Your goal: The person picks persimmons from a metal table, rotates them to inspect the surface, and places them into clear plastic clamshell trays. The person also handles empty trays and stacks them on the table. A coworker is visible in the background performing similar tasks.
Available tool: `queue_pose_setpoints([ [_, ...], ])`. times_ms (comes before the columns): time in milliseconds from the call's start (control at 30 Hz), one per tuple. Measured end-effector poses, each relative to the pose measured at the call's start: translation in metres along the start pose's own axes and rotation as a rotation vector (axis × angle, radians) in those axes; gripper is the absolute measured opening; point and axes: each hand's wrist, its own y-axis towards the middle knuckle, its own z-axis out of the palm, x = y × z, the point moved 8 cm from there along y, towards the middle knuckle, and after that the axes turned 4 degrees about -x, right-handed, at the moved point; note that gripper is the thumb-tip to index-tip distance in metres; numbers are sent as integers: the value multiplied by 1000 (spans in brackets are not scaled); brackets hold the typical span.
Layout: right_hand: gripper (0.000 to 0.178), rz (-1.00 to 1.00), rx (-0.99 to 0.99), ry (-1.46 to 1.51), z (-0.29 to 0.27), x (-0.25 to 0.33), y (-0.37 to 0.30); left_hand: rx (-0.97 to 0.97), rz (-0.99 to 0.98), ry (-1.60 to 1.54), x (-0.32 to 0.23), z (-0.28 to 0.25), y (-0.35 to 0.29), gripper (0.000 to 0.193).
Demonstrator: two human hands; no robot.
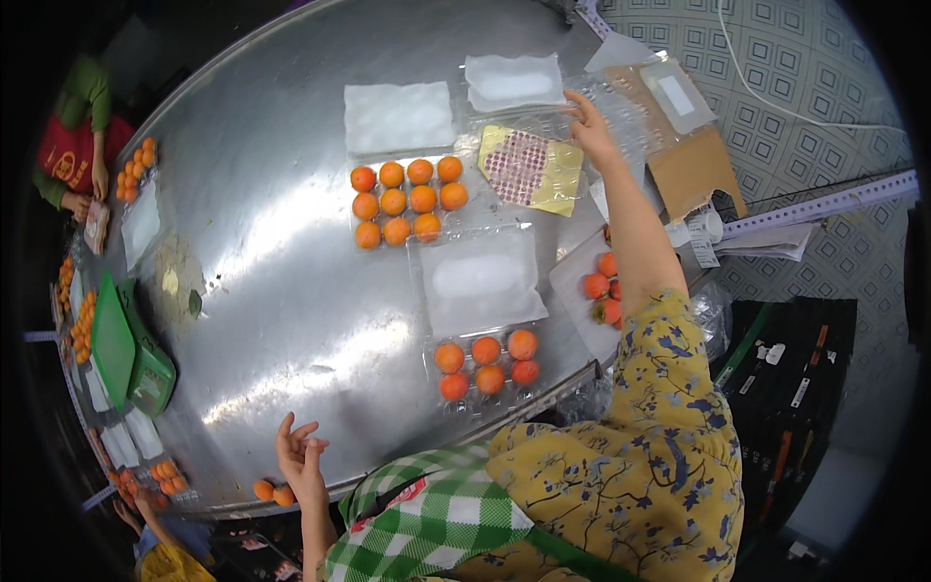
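Right hand [593,131]: reaches far across the round steel table [272,262], fingers spread open, fingertips touching a stack of clear plastic clamshell trays [621,112] at the far right. Not clenched; whether any tray is actually gripped cannot be told.
Left hand [303,456]: raised at the near edge of the table, fingers loosely curled and apart, holding nothing.
Sticker sheet [531,167]: yellow-backed with rows of small round labels, lying just left of the right hand.
Far tray [407,202]: open clamshell filled with orange fruit in three rows, left of the sticker sheet.
Near tray [487,364]: six orange fruit in it, its lid [480,279] folded open on the far side.
Loose fruit [603,286]: on a white board under the right forearm.
Foam pads [398,116]: white, at the far side.
Green scale [145,359]: far left, near another person's sleeve [85,92].
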Motion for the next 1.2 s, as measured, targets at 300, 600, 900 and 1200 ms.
queue_pose_setpoints([
  [300, 58, -43, -113, -659, 5, 12, -9, 66, -6, 38, -14, 23, 2, 51],
  [600, 38, -404, -477, -1237, -58, 42, -69, 107, -11, 42, -16, 43, 3, 50],
  [900, 22, -455, -549, -1063, -113, 150, -56, 377, 133, 44, -109, 133, 29, 54],
  [1200, 16, -742, -513, -1084, -42, 205, -131, 927, -83, -361, -284, 480, 28, 68],
])
